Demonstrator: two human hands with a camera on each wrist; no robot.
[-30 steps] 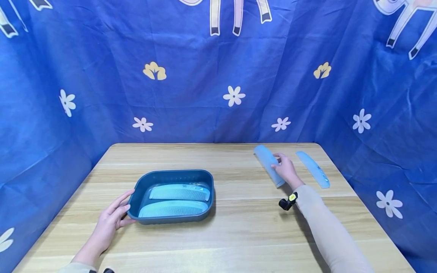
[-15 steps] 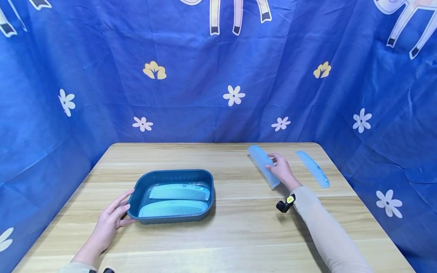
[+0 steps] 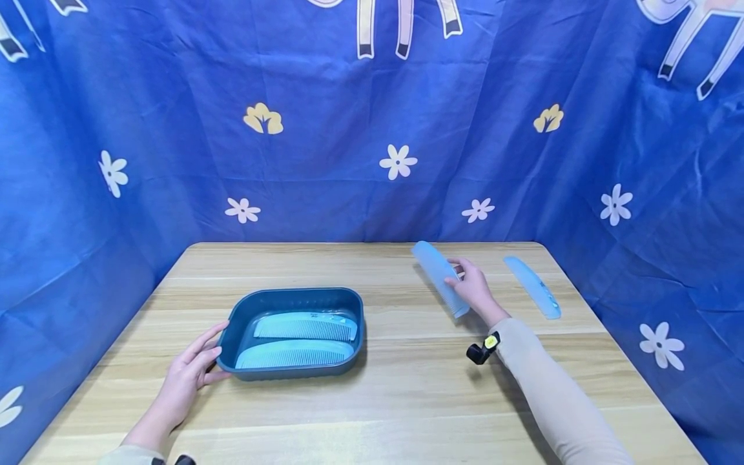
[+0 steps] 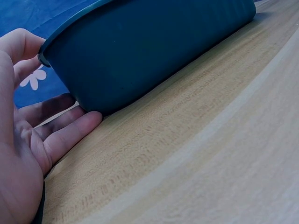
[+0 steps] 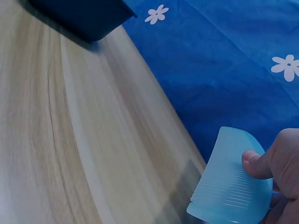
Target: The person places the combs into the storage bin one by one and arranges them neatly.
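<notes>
At the left, a dark teal plastic basin sits on the table with two light blue combs lying inside, a rear comb and a front comb. My left hand holds the basin's left end; in the left wrist view, digits reach the rim while other fingers touch the lower corner. Toward the back right, my right hand pinches another light blue comb by its curved back, tilted and raised off the table. The thumb lies on the comb's face; the fingers behind are partly hidden.
One more light blue comb lies flat on the table, to the right of my right hand. The wooden table is bordered by a blue patterned cloth at the back and both sides.
My right hand has carried its comb leftward and slightly up from the table. My left hand, the basin and the other combs look unmoved.
</notes>
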